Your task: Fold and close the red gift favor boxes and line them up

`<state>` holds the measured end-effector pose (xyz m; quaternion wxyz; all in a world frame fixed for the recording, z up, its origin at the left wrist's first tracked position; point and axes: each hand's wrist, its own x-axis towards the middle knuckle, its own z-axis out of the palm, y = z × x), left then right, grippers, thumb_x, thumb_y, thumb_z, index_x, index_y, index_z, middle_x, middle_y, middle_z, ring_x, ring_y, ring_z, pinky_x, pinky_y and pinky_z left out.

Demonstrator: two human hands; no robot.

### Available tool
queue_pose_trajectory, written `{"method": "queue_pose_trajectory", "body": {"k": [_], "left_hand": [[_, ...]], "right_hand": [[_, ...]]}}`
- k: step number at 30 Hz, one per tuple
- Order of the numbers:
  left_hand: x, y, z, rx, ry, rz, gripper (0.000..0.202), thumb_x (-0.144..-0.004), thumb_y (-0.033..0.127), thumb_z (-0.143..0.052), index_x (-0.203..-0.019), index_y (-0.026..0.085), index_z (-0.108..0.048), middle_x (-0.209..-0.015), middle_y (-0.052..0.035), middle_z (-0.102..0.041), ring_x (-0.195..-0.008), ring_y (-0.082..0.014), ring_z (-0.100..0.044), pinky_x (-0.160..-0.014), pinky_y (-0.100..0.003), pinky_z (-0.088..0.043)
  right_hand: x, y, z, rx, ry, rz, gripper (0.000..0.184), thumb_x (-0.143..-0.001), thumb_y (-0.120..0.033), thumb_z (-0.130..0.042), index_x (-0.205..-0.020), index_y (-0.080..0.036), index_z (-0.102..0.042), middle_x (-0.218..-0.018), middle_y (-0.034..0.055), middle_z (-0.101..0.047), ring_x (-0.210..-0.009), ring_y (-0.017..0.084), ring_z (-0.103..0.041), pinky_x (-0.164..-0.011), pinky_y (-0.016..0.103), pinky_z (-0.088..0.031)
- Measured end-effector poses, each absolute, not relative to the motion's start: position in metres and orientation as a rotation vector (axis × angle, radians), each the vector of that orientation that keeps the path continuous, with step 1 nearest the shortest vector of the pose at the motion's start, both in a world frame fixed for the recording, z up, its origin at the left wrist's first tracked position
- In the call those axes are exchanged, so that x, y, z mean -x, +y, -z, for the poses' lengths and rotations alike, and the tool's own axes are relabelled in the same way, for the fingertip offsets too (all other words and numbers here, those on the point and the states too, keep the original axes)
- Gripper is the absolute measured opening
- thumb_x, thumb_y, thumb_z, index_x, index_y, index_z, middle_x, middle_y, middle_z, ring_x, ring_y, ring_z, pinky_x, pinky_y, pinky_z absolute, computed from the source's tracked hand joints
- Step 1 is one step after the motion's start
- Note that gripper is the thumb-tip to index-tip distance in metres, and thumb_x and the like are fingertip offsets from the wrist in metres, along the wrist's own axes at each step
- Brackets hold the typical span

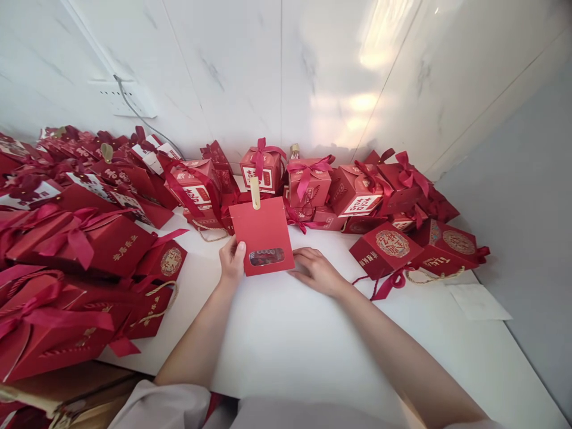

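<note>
A flat red gift box point(263, 235) with a small clear window near its lower edge and a cream tab on top stands upright on the white table point(286, 339). My left hand point(231, 261) grips its lower left corner, thumb on the front face. My right hand point(315, 271) rests on the table at the box's lower right edge, fingers curled and touching it.
Several red ribboned gift boxes point(308, 179) line the marble wall at the back. More red boxes and bags point(75, 244) are heaped at the left. Red boxes with gold emblems point(420, 247) lie at the right. A white sheet point(478, 301) lies near the right edge.
</note>
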<state>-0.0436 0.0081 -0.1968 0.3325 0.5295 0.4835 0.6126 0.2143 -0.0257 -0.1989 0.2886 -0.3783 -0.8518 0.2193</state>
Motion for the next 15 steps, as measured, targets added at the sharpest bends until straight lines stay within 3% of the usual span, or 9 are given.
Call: {"method": "queue_pose_trajectory", "body": {"k": [3, 7, 10, 12, 15], "left_hand": [[0.039, 0.007, 0.192, -1.317, 1.242, -1.58, 0.05, -0.083, 0.061, -0.053, -0.087, 0.014, -0.068, -0.08, -0.0065, -0.07, -0.072, -0.0187, -0.063, -0.062, -0.027, -0.049], [0.03, 0.001, 0.182, -1.032, 1.054, -1.396, 0.065, -0.088, 0.07, -0.031, -0.119, 0.021, -0.061, -0.112, -0.0106, -0.07, -0.089, -0.022, -0.068, -0.062, -0.029, -0.053], [0.026, -0.003, 0.182, -0.991, 0.966, -1.382, 0.065, -0.077, 0.072, -0.053, -0.121, 0.024, -0.06, -0.12, -0.0106, -0.067, -0.098, -0.0243, -0.067, -0.07, -0.031, -0.056], [0.027, -0.003, 0.184, -1.092, 1.023, -1.443, 0.061, -0.07, 0.066, -0.067, -0.109, 0.02, -0.064, -0.111, -0.0109, -0.07, -0.098, -0.0251, -0.067, -0.078, -0.034, -0.056], [0.03, -0.002, 0.186, -1.178, 1.123, -1.468, 0.051, -0.064, 0.053, -0.078, -0.096, 0.015, -0.067, -0.097, -0.0098, -0.073, -0.091, -0.0249, -0.068, -0.079, -0.035, -0.055]], "right_hand": [[-0.214, -0.025, 0.201, 1.004, -2.266, -0.598, 0.025, -0.093, -0.032, -0.06, -0.117, -0.025, -0.059, -0.123, 0.007, -0.061, -0.115, 0.026, -0.054, -0.099, 0.044, -0.042], [-0.214, -0.024, 0.204, 1.001, -2.254, -0.613, 0.027, -0.092, -0.03, -0.06, -0.119, -0.026, -0.059, -0.124, 0.0065, -0.06, -0.117, 0.025, -0.053, -0.1, 0.045, -0.041], [-0.214, -0.024, 0.205, 1.006, -2.248, -0.628, 0.027, -0.092, -0.028, -0.06, -0.119, -0.027, -0.059, -0.124, 0.0059, -0.06, -0.117, 0.025, -0.053, -0.1, 0.045, -0.041], [-0.213, -0.024, 0.205, 1.011, -2.241, -0.631, 0.027, -0.092, -0.028, -0.061, -0.119, -0.027, -0.059, -0.124, 0.0051, -0.061, -0.116, 0.025, -0.053, -0.1, 0.044, -0.041], [-0.212, -0.023, 0.203, 1.01, -2.23, -0.633, 0.027, -0.092, -0.028, -0.061, -0.119, -0.027, -0.059, -0.125, 0.005, -0.06, -0.117, 0.024, -0.053, -0.1, 0.044, -0.041]]}}
